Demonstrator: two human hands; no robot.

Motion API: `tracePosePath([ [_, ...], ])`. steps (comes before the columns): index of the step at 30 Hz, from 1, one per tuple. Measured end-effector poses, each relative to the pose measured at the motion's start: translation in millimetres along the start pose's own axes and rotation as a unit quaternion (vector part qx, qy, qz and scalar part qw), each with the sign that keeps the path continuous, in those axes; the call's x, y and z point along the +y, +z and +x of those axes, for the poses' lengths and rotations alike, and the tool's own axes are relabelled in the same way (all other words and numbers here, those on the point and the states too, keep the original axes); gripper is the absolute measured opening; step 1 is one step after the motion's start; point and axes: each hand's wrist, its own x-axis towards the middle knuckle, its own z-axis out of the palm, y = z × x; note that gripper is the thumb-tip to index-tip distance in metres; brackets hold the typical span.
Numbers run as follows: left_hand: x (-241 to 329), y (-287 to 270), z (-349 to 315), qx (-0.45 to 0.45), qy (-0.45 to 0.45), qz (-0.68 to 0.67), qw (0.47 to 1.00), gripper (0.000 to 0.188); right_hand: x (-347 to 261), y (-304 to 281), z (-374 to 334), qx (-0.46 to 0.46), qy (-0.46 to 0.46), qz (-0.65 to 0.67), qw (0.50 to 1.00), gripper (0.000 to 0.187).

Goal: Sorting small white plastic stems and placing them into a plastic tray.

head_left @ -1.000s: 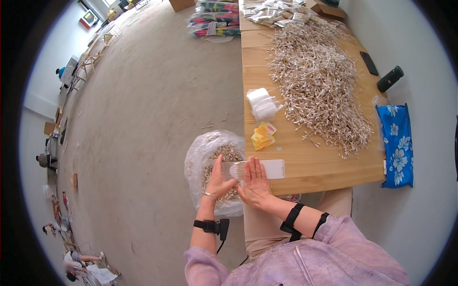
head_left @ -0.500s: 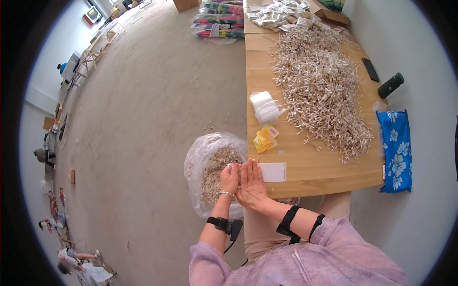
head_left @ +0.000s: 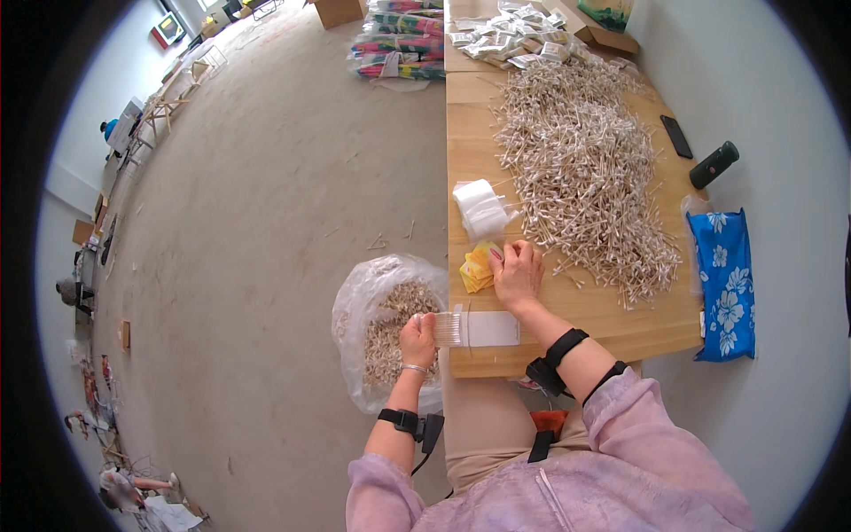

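Note:
At the table's near left corner my left hand (head_left: pixel 418 340) is closed round one end of a flat row of cotton swabs (head_left: pixel 449 329), which seems to lie in a clear plastic bag. The row's other end meets a white rectangular card (head_left: pixel 493 329) lying on the wood. My right hand (head_left: pixel 519 273) reaches over the table, fingers curled and pinching at the right edge of a small fan of yellow cards (head_left: pixel 476 271). Its fingertips partly cover the top card. Just beyond the cards lies a stack of clear plastic bags (head_left: pixel 483 209).
A long heap of loose cotton swabs (head_left: pixel 585 168) covers the table's middle, with filled packets (head_left: pixel 514 35) beyond. On the right are a phone (head_left: pixel 676 136), a dark green cylinder (head_left: pixel 714 165) and a blue flowered pack (head_left: pixel 725 284). Left of the table stands a plastic sack (head_left: pixel 355 293) holding swabs.
My right hand has left the left hand and moved up and right to the yellow cards. The swab row, covered before, now shows. The view has shifted slightly.

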Motion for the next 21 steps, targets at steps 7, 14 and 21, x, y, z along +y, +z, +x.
tracePosePath([
  [7,-6.4,-7.3,-3.1,0.006,0.000,-0.012,1.000,0.037,-6.2,2.9,-0.7,-0.017,0.002,0.065,0.998,0.026],
  [14,12.2,3.2,-4.3,0.015,0.019,0.019,1.000,0.037,28.0,4.5,6.8,0.002,0.114,0.317,0.942,0.012],
  [21,-3.1,-3.0,-4.3,0.031,0.027,0.022,0.999,0.038,-9.2,-29.4,-58.1,-0.200,0.290,0.492,0.796,0.012],
])
